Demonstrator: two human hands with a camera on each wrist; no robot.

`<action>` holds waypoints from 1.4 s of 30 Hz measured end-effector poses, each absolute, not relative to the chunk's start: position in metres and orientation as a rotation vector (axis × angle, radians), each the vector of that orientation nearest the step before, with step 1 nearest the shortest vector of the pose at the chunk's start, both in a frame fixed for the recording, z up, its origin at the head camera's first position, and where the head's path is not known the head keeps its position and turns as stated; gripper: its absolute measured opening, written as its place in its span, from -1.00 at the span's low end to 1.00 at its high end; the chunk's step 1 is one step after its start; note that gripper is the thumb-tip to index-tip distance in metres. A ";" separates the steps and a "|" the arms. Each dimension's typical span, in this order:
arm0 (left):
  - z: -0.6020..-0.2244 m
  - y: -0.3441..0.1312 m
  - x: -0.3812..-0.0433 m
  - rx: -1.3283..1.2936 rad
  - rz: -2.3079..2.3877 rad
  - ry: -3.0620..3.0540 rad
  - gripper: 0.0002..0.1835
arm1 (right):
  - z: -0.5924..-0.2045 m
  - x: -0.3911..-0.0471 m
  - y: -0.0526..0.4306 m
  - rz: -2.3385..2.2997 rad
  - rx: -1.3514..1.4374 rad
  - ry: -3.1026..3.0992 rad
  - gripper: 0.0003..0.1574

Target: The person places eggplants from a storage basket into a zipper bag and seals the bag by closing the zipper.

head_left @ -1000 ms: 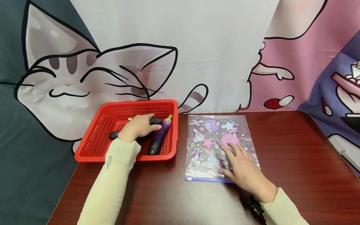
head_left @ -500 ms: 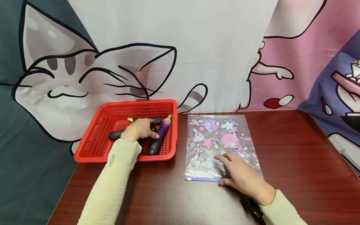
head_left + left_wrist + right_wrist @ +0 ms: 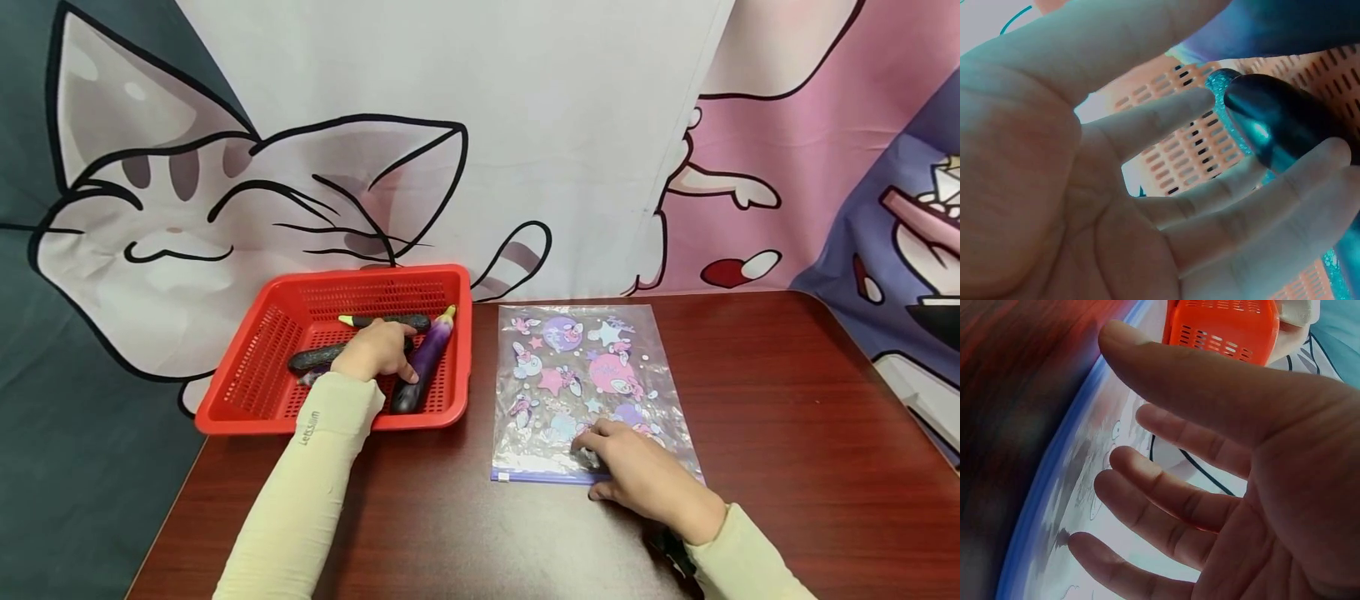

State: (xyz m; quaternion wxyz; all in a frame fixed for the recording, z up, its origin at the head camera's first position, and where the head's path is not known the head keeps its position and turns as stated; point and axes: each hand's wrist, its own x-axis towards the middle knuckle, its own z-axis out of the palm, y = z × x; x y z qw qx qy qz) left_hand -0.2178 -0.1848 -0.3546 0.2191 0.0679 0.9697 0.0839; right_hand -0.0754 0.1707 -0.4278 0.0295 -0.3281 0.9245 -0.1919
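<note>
A long, shiny purple eggplant (image 3: 432,350) with a pale green stem lies inside the red plastic basket (image 3: 247,426), near its right side. A dark, bumpy vegetable with a yellow-green tip (image 3: 408,321) lies near the basket's back, and another dark, bumpy vegetable (image 3: 309,359) lies toward its left. The left hand (image 3: 372,350) reaches into the basket, thumb and fingers spread, over a shiny black vegetable (image 3: 1279,112); I cannot tell if they touch. Right of the basket is a flat, clear plastic bag with pink and purple pictures (image 3: 555,383). The right hand (image 3: 648,471) is above the bag's blue zip edge (image 3: 543,477), fingers apart and a bit bent.
</note>
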 end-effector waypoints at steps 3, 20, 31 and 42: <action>-0.355 -0.183 -0.216 0.219 0.213 2.698 -0.21 | -0.430 -0.076 0.170 -0.573 -1.024 2.851 -0.43; -0.359 -0.166 -0.217 0.279 0.111 2.640 -0.70 | -0.432 -0.077 0.171 -0.563 -1.063 2.897 -0.69; -0.357 -0.169 -0.219 0.228 0.134 2.622 -0.62 | -0.433 -0.080 0.172 -0.655 -1.127 2.866 -0.77; -0.347 -0.176 -0.213 0.209 0.164 2.701 -0.72 | -0.430 -0.079 0.168 -0.637 -1.083 2.918 -0.70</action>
